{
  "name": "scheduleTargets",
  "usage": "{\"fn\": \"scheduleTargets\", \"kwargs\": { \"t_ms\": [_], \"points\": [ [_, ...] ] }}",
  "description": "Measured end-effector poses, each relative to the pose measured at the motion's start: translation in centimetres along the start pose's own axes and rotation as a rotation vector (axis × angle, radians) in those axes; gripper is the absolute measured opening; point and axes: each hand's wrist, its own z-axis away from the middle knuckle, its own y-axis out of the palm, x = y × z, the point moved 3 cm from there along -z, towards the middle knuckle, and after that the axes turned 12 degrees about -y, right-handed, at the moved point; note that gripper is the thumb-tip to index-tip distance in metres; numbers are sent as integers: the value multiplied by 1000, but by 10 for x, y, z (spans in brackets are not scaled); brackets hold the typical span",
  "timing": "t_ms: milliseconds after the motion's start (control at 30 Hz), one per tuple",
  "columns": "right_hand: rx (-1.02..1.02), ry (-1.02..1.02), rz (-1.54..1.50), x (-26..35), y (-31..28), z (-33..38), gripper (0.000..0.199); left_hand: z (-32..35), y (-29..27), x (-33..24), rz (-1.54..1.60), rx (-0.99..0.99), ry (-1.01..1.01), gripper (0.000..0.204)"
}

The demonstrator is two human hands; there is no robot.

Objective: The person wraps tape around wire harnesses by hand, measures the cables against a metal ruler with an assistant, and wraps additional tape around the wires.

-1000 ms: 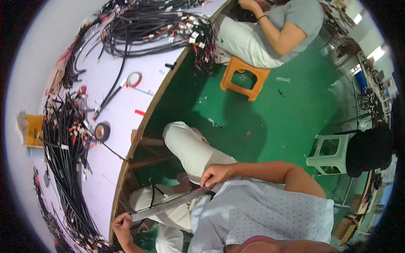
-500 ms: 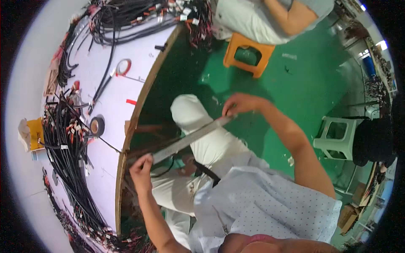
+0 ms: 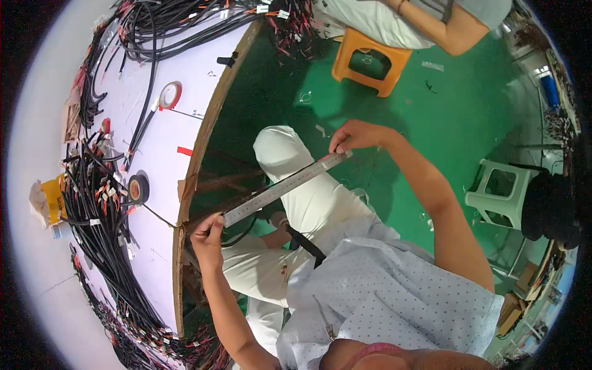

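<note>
A silver metal ruler [image 3: 280,191] stretches slantwise over my lap, its markings facing up. Beside the table edge, my left hand [image 3: 208,235] pinches the ruler's lower left end. My right hand [image 3: 357,135] is closed at the upper right end, fingertips pressed together there. A thin black strand, perhaps a cable, runs along the ruler's far edge between both hands; its ends are hidden by the fingers.
On the white table [image 3: 163,246] at left lie bundles of black cables [image 3: 105,246], black tape [image 3: 139,188] and red-rimmed tape [image 3: 170,96]. A person sits at the orange stool [image 3: 373,61]. A pale green stool [image 3: 501,194] stands right.
The ruler was smeared by motion and now shows sharply. My right hand sits slightly higher and further right; both hands keep their hold. The whole view has shifted a little.
</note>
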Motion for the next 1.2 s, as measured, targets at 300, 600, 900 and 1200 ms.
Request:
{"fn": "scheduleTargets", "kwargs": {
  "t_ms": [300, 600, 900, 1200],
  "points": [
    [-3, 52, -93, -6, 9, -8, 17, 8, -3, -4, -81, 48, 102, 20],
    [-100, 118, -172, -22, 19, -4, 16, 13, -1, -15, -134, 177, 64, 24],
    [-169, 90, -34, -12, 14, 0, 16, 29, 2, -50, -223, 322, 7, 28],
    [-187, 45, -30, -16, 15, 1, 16, 32, -2, -65, -300, 420, 16, 30]
  ]
}}
